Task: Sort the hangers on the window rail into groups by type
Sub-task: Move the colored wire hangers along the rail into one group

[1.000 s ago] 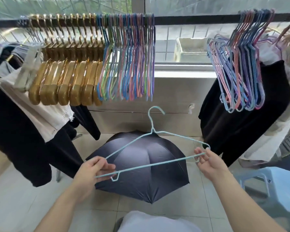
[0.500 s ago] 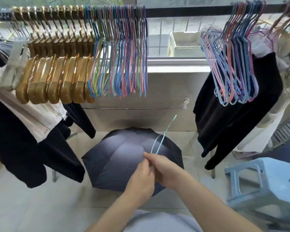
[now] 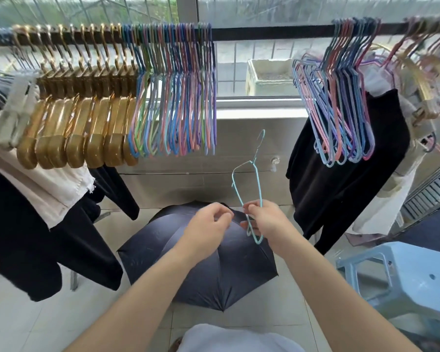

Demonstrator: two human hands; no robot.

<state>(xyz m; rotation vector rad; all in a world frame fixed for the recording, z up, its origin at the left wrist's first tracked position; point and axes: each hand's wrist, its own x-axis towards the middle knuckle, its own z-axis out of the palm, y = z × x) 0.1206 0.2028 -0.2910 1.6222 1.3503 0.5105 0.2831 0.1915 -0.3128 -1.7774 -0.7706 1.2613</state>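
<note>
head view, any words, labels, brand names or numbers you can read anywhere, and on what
None: no readable text in the head view.
The light blue wire hanger in the right hand is bare wire.
The gold hangers, the coloured wire hangers, the dark umbrella and the blue stool show no print.
The hanging clothes show no legible tag.

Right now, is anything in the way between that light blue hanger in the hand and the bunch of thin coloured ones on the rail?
Nothing visible blocks it. The right hand holds the light blue hanger in open air below the rail. The thin coloured hangers hang up and to the left, with bare rail beside them. The umbrella lies lower, on the floor.
</note>
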